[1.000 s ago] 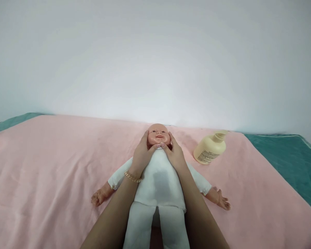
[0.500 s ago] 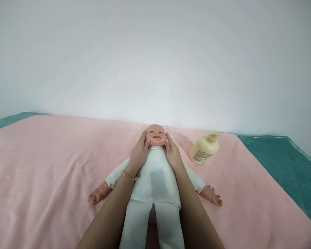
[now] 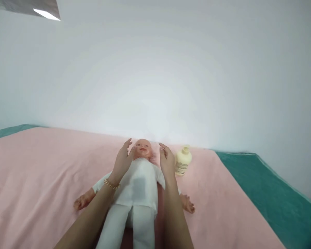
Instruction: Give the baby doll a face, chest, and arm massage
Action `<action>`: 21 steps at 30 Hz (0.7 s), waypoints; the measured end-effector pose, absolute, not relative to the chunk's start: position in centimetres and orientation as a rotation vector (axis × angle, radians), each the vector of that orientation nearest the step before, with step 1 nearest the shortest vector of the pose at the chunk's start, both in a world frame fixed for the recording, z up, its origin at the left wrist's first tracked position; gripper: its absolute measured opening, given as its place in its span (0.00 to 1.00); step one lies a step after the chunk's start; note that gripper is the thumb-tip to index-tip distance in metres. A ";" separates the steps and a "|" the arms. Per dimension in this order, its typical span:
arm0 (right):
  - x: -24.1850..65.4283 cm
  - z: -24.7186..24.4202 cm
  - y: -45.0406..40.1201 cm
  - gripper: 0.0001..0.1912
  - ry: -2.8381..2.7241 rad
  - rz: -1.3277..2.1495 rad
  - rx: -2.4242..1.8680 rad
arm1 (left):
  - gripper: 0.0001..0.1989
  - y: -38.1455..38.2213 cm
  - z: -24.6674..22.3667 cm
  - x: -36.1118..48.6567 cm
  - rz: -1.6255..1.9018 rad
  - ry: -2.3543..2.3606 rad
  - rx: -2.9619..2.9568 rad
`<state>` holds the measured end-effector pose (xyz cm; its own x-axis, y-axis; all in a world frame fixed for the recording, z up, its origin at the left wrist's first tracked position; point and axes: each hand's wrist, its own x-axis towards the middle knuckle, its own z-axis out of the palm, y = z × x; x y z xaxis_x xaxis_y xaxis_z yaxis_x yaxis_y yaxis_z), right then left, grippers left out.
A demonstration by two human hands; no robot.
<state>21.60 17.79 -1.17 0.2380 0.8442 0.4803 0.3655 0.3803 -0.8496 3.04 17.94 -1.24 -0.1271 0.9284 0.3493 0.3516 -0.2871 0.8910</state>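
A baby doll [image 3: 137,186] in a white suit lies on its back on a pink blanket [image 3: 41,180], head away from me, arms spread. My left hand [image 3: 122,161], with a gold bracelet at the wrist, hovers beside the doll's head on the left, fingers apart, holding nothing. My right hand [image 3: 166,161] is raised on the other side of the head, fingers apart, a small gap from the doll. Both forearms run along the doll's body.
A cream pump bottle [image 3: 182,161] lies on the blanket just right of my right hand. A teal sheet [image 3: 269,200] shows beyond the blanket's right edge and at the far left. A pale wall stands behind the bed.
Both hands have let go of the doll's head and lifted apart. The camera has tilted up and back, so the doll and bottle look smaller and shifted left.
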 end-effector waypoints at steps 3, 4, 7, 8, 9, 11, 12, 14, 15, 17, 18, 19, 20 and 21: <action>23.8 0.9 16.3 0.22 -1.301 0.370 -1.162 | 0.21 16.8 1.1 5.8 1.350 1.238 1.720; 24.7 1.3 15.8 0.23 -1.271 0.339 -1.160 | 0.18 16.6 1.8 6.9 1.291 1.169 1.760; 27.1 1.8 14.7 0.23 -1.182 0.298 -1.194 | 0.14 16.7 3.2 10.4 1.082 1.020 1.814; 27.7 1.8 14.4 0.23 -1.160 0.302 -1.208 | 0.15 17.0 3.4 11.5 1.018 0.989 1.808; 28.1 1.8 14.2 0.23 -1.147 0.311 -1.218 | 0.17 17.3 3.6 12.5 0.965 0.966 1.792; 28.5 1.7 13.9 0.23 -1.139 0.330 -1.222 | 0.19 17.9 3.8 14.4 0.907 0.942 1.741; 28.5 1.7 13.8 0.23 -1.142 0.336 -1.219 | 0.19 18.3 3.9 15.3 0.901 0.940 1.713; 28.3 1.8 13.8 0.22 -1.156 0.344 -1.208 | 0.18 18.9 4.1 17.1 0.926 0.944 1.662; 28.2 1.8 13.8 0.22 -1.162 0.346 -1.202 | 0.17 19.2 4.2 18.0 0.951 0.950 1.640; 28.1 1.8 13.9 0.22 -1.167 0.343 -1.192 | 0.16 19.7 4.3 19.6 1.014 0.968 1.606; 28.0 1.8 14.0 0.22 -1.165 0.339 -1.188 | 0.16 19.8 4.4 20.2 1.047 0.979 1.592; 28.0 1.7 14.0 0.22 -1.160 0.334 -1.185 | 0.15 19.9 4.3 20.7 1.077 0.989 1.581; 28.0 1.7 14.1 0.22 -1.153 0.327 -1.181 | 0.15 19.9 4.2 21.0 1.103 1.000 1.572; 28.1 1.6 14.2 0.21 -1.144 0.319 -1.176 | 0.14 19.9 4.1 21.2 1.123 1.010 1.566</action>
